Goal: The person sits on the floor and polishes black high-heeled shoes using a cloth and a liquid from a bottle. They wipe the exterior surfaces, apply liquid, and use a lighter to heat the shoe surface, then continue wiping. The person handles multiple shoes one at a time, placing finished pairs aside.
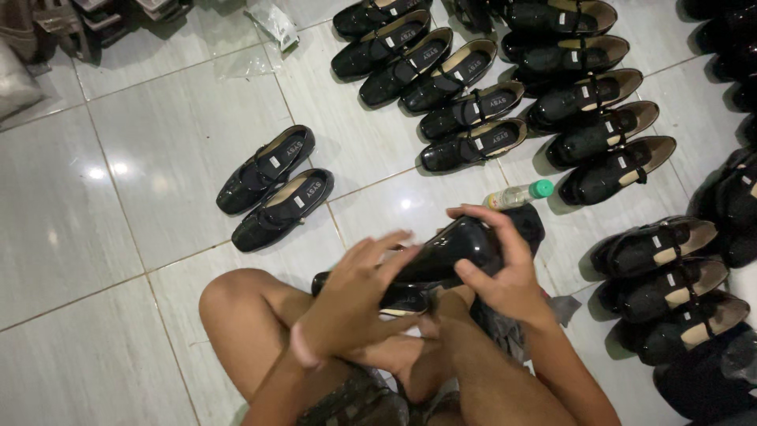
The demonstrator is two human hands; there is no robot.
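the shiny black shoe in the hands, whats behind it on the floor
Behind the black shoe, a small clear bottle with a green cap lies on the white tiled floor. The right hand and the shoe cover the floor under them; the left hand hides the shoe's near side.

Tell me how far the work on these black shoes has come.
Seemingly done: rows of glossy shoes on the tiled floor, plus a pair set apart. In hand: the right hand holds one shoe while the left hand rests on it. Left: cannot tell; a small bottle lies nearby.
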